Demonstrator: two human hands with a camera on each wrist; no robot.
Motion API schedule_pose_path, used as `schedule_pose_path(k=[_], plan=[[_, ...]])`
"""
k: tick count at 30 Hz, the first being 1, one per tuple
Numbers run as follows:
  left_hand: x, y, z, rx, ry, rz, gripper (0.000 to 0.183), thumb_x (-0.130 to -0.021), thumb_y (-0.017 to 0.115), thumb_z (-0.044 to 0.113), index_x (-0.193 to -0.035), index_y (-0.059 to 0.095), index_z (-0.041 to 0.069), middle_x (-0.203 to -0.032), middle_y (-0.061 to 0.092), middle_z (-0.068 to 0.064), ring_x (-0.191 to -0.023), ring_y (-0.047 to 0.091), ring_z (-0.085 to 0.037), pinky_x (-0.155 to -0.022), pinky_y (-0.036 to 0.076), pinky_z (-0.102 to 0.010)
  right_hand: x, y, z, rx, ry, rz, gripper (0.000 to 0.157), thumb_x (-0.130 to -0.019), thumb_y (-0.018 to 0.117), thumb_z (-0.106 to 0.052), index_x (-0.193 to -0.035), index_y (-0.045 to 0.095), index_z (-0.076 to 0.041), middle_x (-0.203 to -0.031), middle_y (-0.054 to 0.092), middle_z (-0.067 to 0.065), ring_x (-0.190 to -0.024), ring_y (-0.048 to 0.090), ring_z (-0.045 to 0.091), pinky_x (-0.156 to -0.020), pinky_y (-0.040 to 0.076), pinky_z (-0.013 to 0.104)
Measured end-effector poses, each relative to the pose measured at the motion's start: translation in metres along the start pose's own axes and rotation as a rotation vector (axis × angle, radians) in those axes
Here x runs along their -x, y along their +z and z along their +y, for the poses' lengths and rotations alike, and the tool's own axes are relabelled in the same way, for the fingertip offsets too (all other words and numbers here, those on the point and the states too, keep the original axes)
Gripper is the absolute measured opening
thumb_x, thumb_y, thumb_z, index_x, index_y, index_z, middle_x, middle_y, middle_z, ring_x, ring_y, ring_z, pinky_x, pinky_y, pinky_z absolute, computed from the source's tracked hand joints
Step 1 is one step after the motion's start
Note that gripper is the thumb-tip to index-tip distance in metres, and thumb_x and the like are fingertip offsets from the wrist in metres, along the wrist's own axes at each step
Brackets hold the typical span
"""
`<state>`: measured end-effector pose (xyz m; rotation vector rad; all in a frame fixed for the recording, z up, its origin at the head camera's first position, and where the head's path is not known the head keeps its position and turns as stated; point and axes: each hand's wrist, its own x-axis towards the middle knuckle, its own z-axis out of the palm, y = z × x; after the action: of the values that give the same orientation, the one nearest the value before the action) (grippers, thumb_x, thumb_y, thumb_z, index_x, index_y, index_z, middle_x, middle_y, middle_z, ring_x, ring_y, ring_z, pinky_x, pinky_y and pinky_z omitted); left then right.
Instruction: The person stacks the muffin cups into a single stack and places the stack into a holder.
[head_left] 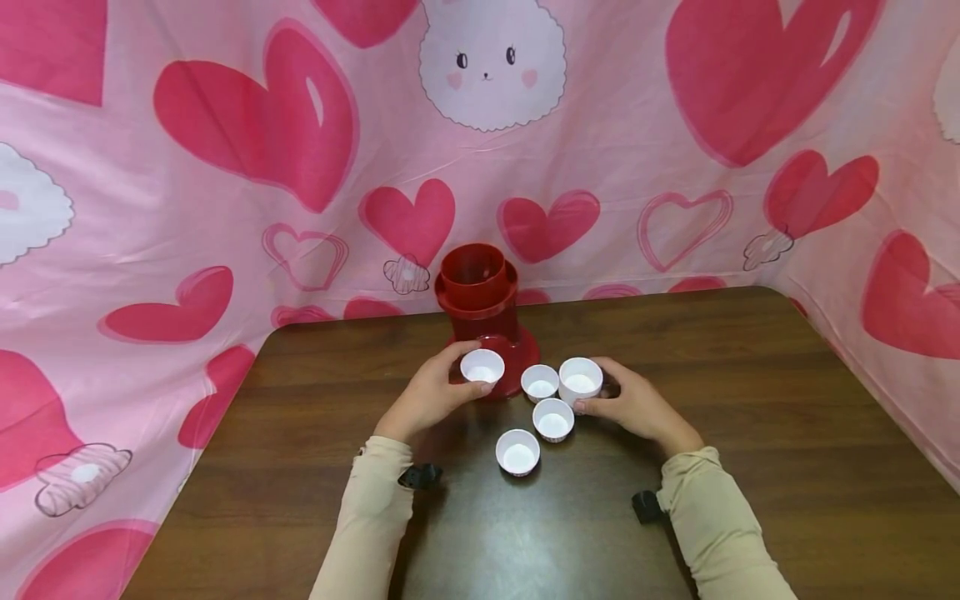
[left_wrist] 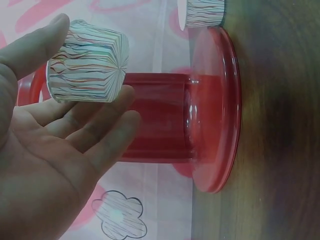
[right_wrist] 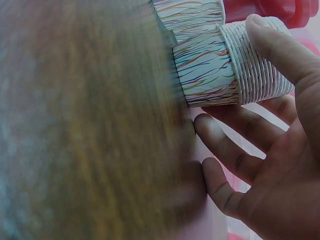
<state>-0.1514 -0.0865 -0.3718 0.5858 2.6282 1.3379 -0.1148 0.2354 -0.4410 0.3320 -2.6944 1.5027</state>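
Observation:
My left hand (head_left: 429,393) pinches one pleated paper baking cup (left_wrist: 90,65) between thumb and fingers, holding it raised by the red stand (head_left: 517,337). It is white inside with thin coloured streaks outside. My right hand (head_left: 639,402) grips a stack of nested paper baking cups (right_wrist: 260,60), thumb on one side and fingers on the other. The stack's bottom is at or close to the tabletop. Beside it are two baking cups, one to its left (head_left: 540,383) and one nearer me (head_left: 553,421). A third baking cup (head_left: 518,454) sits closest to me.
The red stand has a round base and an open red cylinder (head_left: 474,271) on top, behind the baking cups at the far side of the wooden table (head_left: 337,500). A pink heart-patterned cloth (head_left: 622,125) hangs behind and along the sides.

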Motion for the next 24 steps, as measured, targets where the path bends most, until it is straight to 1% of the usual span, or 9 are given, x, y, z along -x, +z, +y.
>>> schedule_pose_path(k=[4, 8, 11, 16, 21, 24], plan=[[-0.002, 0.003, 0.002, 0.027, 0.016, 0.004, 0.062, -0.084, 0.084, 0.020, -0.139, 0.056, 0.014, -0.126, 0.062, -0.005, -0.115, 0.057, -0.027, -0.100, 0.048, -0.048, 0.000, -0.002, 0.000, -0.005, -0.003, 0.001, 0.064, -0.080, 0.088, -0.030, -0.134, 0.059, -0.010, -0.111, 0.066, 0.007, -0.100, 0.057, 0.026, -0.089, 0.046, 0.044], [-0.002, 0.006, 0.003, 0.052, 0.020, 0.010, 0.059, -0.083, 0.085, 0.020, -0.135, 0.057, 0.017, -0.123, 0.062, -0.004, -0.114, 0.057, -0.025, -0.098, 0.050, -0.046, 0.000, -0.002, 0.001, -0.011, -0.013, -0.006, 0.065, -0.080, 0.088, -0.030, -0.134, 0.060, -0.010, -0.112, 0.066, 0.006, -0.101, 0.058, 0.025, -0.090, 0.046, 0.045], [-0.002, 0.008, 0.005, 0.054, 0.027, 0.014, 0.060, -0.082, 0.085, 0.021, -0.135, 0.057, 0.018, -0.123, 0.062, -0.003, -0.113, 0.057, -0.025, -0.098, 0.050, -0.047, 0.000, -0.002, 0.001, -0.022, -0.019, -0.007, 0.065, -0.080, 0.088, -0.030, -0.134, 0.060, -0.009, -0.112, 0.067, 0.006, -0.101, 0.058, 0.025, -0.091, 0.046, 0.046], [-0.002, 0.013, 0.014, 0.042, 0.047, 0.012, 0.060, -0.082, 0.085, 0.023, -0.135, 0.058, 0.019, -0.124, 0.061, -0.001, -0.113, 0.055, -0.025, -0.097, 0.049, -0.048, 0.000, -0.002, 0.001, -0.022, -0.018, -0.012, 0.065, -0.079, 0.088, -0.030, -0.134, 0.060, -0.009, -0.111, 0.067, 0.005, -0.101, 0.058, 0.024, -0.091, 0.047, 0.046], [-0.008, 0.024, 0.027, 0.044, 0.084, -0.019, 0.059, -0.083, 0.084, 0.025, -0.135, 0.057, 0.021, -0.125, 0.061, 0.000, -0.114, 0.054, -0.023, -0.099, 0.048, -0.047, 0.000, -0.002, 0.001, -0.026, -0.013, -0.012, 0.065, -0.079, 0.088, -0.031, -0.134, 0.060, -0.010, -0.111, 0.066, 0.004, -0.101, 0.058, 0.024, -0.090, 0.046, 0.045], [-0.013, 0.031, 0.033, 0.020, 0.101, -0.040, 0.060, -0.083, 0.084, 0.025, -0.136, 0.056, 0.020, -0.126, 0.060, 0.001, -0.117, 0.053, -0.022, -0.102, 0.045, -0.048, 0.000, -0.001, 0.001, -0.038, -0.012, -0.017, 0.064, -0.079, 0.088, -0.031, -0.133, 0.060, -0.010, -0.110, 0.066, 0.004, -0.100, 0.058, 0.024, -0.090, 0.047, 0.045]])
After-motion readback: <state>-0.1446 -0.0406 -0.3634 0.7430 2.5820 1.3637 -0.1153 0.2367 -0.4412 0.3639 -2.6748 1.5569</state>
